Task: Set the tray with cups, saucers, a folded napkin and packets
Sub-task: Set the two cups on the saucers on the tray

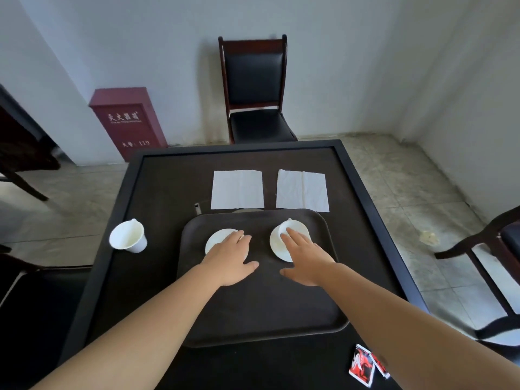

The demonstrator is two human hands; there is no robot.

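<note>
Fingers (294, 237) of the right hand (306, 256) lie spread and flat over the near rim of a white cup (285, 228) that stands on its saucer (277, 250) at the right of the dark tray (253, 319); whether they press the cup or merely hover is hard to tell from this angle. The left hand (232, 253) rests palm down, fingers extended and gripping nothing, across the second saucer (218, 237), which carries no cup.

The step in hand appears to be settling the saucers side by side on the tray. Done well, each saucer sits level and well inside the raised rim, with the cup centred so it does not rock. Both forearms reach straight forward from the near edge of the worktop (157, 192), wrists low, thumbs turned inward toward each other.

A second cup (128, 236) waits off the tray at the left of the worktop. Two unfolded napkins (237, 190) lie just beyond the tray's far edge. Red packets (364, 364) sit near the right forearm, at the worktop's near corner.
</note>
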